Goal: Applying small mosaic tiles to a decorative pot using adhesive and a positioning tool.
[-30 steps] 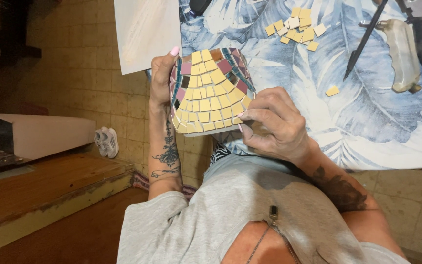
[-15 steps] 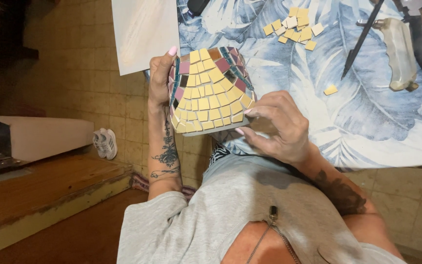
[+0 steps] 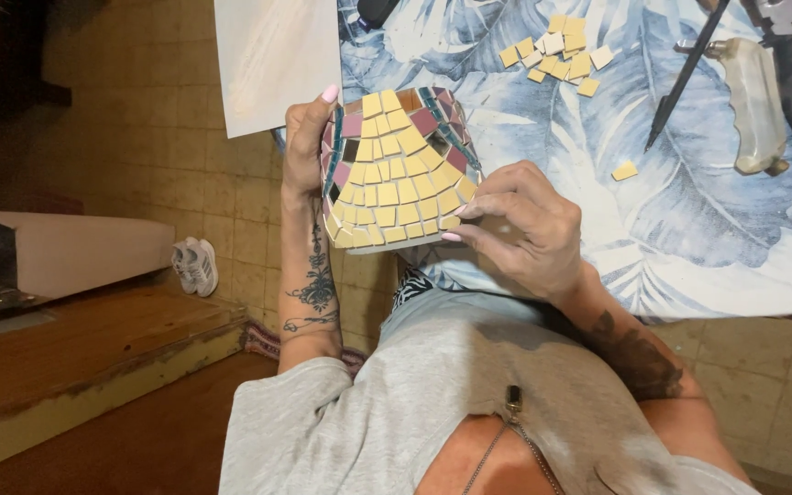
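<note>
My left hand (image 3: 306, 137) grips the far side of a mosaic-covered pot (image 3: 398, 170), held tilted above my lap at the table's edge. The pot carries rows of yellow tiles with pink, teal and dark pieces near its top. My right hand (image 3: 524, 229) rests against the pot's lower right edge, its fingertips pinched on a yellow tile there. Whether that tile is loose or stuck on, I cannot tell.
A table with a blue leaf-print cloth (image 3: 689, 211) lies ahead. On it are a pile of loose yellow tiles (image 3: 558, 53), a single tile (image 3: 624, 170), tile nippers with pale handles (image 3: 752, 101) and a white sheet (image 3: 277, 55). White shoes (image 3: 194, 266) and a wooden step (image 3: 75, 348) are at the left.
My right hand's fingers have shifted slightly along the pot's lower right edge. The pot and my left hand have stayed in nearly the same place.
</note>
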